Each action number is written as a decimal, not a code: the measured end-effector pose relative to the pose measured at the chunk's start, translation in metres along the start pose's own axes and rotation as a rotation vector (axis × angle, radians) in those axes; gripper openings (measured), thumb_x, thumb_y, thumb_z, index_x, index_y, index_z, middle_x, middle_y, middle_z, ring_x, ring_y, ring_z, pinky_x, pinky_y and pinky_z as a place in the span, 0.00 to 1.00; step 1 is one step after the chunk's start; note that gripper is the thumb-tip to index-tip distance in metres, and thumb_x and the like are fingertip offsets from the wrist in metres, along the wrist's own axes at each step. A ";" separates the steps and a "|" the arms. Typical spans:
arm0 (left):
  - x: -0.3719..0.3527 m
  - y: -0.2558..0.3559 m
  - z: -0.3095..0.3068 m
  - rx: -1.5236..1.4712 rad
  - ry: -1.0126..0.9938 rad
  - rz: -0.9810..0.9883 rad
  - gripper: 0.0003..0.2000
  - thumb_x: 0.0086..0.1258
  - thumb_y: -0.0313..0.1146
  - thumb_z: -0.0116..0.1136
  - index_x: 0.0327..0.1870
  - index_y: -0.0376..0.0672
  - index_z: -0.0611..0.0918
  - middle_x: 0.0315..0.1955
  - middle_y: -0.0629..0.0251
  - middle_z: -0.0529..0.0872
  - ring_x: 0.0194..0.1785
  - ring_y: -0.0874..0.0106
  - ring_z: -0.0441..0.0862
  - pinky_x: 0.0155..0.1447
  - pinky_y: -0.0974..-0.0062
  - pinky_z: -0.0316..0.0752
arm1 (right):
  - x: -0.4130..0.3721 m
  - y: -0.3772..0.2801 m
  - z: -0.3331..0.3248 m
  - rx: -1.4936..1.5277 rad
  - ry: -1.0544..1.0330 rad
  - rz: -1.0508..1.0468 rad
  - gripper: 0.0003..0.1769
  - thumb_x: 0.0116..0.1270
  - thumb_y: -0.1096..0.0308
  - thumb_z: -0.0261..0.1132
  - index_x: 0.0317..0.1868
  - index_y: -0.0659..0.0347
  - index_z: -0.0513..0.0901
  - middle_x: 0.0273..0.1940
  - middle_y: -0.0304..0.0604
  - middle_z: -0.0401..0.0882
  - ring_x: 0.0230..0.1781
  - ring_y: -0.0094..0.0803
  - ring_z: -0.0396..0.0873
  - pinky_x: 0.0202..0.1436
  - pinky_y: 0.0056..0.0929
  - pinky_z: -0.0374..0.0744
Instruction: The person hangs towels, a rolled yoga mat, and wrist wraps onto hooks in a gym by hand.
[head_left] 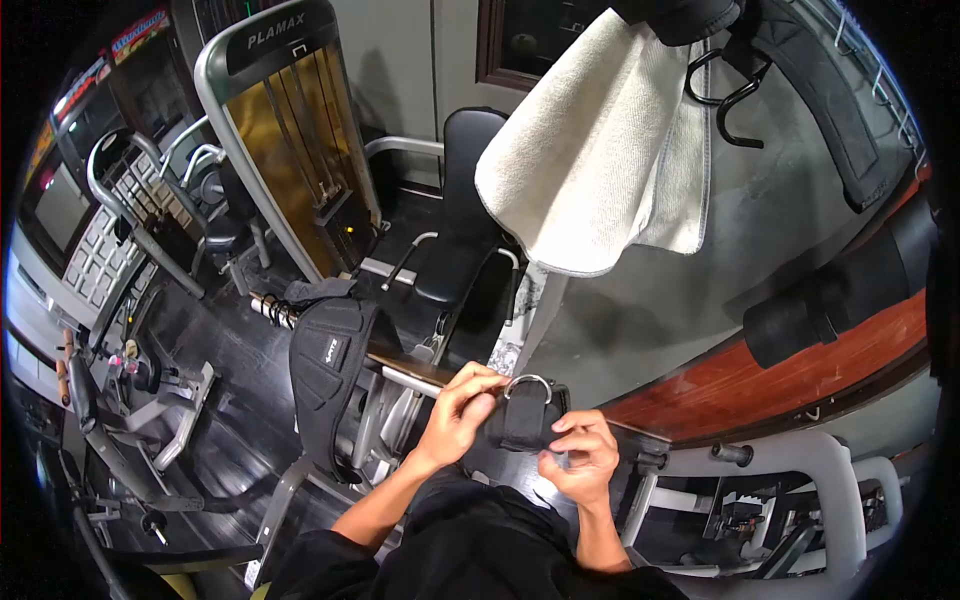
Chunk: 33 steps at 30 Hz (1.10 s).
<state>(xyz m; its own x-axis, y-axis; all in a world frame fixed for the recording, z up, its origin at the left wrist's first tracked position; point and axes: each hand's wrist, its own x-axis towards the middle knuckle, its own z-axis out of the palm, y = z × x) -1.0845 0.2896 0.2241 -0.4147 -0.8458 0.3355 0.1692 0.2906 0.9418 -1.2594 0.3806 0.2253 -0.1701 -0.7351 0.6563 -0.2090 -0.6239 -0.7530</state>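
A black strap cuff with a metal D-ring on its upper side is between my two hands, low in the middle of the view. My left hand has its fingers closed on the cuff's left edge beside the ring. On the right side, my right hand has its fingers curled close to the cuff's edge; whether they grip it is hard to make out. A black padded belt hangs over a bar to the left of my left hand.
A white towel hangs at the upper middle, near black hooks. A weight-stack machine and a black padded seat stand ahead. A grey-framed rack is at the lower right.
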 end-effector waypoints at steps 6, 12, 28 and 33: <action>0.007 0.010 0.001 0.099 0.025 0.030 0.06 0.65 0.24 0.62 0.41 0.35 0.83 0.35 0.65 0.79 0.38 0.77 0.76 0.44 0.81 0.71 | -0.001 -0.005 0.005 -0.124 -0.104 -0.023 0.15 0.44 0.86 0.70 0.32 0.60 0.86 0.44 0.46 0.77 0.41 0.32 0.82 0.44 0.27 0.84; 0.015 0.020 0.015 0.069 0.183 0.057 0.04 0.65 0.23 0.62 0.34 0.34 0.79 0.33 0.65 0.78 0.37 0.78 0.75 0.42 0.81 0.70 | 0.012 -0.011 0.005 -0.213 -0.081 0.055 0.18 0.48 0.84 0.69 0.41 0.60 0.83 0.47 0.47 0.76 0.44 0.34 0.79 0.49 0.30 0.79; 0.100 0.121 0.075 0.120 0.009 0.539 0.03 0.62 0.21 0.63 0.32 0.34 0.80 0.29 0.60 0.80 0.33 0.71 0.79 0.39 0.76 0.73 | 0.125 -0.088 -0.046 -0.023 0.101 0.162 0.09 0.71 0.72 0.60 0.42 0.71 0.83 0.44 0.44 0.84 0.47 0.26 0.79 0.54 0.24 0.74; 0.130 0.157 0.093 -0.032 -0.072 0.539 0.03 0.66 0.23 0.60 0.33 0.34 0.79 0.26 0.68 0.76 0.31 0.81 0.74 0.37 0.81 0.70 | 0.158 -0.128 -0.060 -0.265 0.193 0.001 0.10 0.71 0.70 0.61 0.41 0.71 0.83 0.36 0.40 0.85 0.38 0.19 0.78 0.44 0.20 0.75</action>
<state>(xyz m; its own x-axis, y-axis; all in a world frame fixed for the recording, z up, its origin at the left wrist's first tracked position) -1.1948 0.2670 0.4174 -0.3216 -0.5475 0.7726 0.4012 0.6602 0.6349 -1.3169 0.3601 0.4286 -0.3449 -0.6562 0.6711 -0.4473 -0.5137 -0.7322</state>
